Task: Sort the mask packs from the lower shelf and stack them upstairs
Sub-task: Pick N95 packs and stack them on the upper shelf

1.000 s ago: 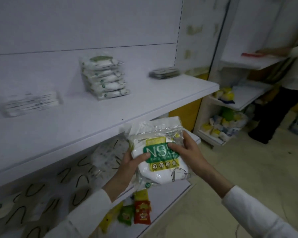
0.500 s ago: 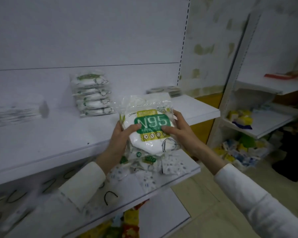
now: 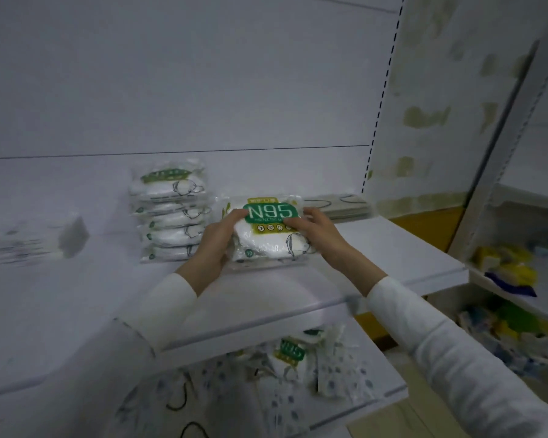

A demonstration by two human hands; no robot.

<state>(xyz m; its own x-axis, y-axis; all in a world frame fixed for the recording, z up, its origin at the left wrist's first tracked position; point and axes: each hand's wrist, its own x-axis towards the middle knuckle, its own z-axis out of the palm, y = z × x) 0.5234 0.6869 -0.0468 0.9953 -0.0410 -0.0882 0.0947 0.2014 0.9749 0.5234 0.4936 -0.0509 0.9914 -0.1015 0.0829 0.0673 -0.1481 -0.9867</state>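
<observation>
Left hand point(image 3: 217, 245) and right hand point(image 3: 318, 232) each gripped one side of the N95 mask pack point(image 3: 266, 245), thumbs on its printed face. The pack sat low over the upper shelf point(image 3: 393, 248), just right of the stack of like packs point(image 3: 171, 216); whether it touched the board was unclear. Judging by its crinkled film, it would be light, soft and slippery, so holding both side edges seemed safest. Loose packs point(image 3: 293, 350) lay on the lower shelf point(image 3: 377, 396).
</observation>
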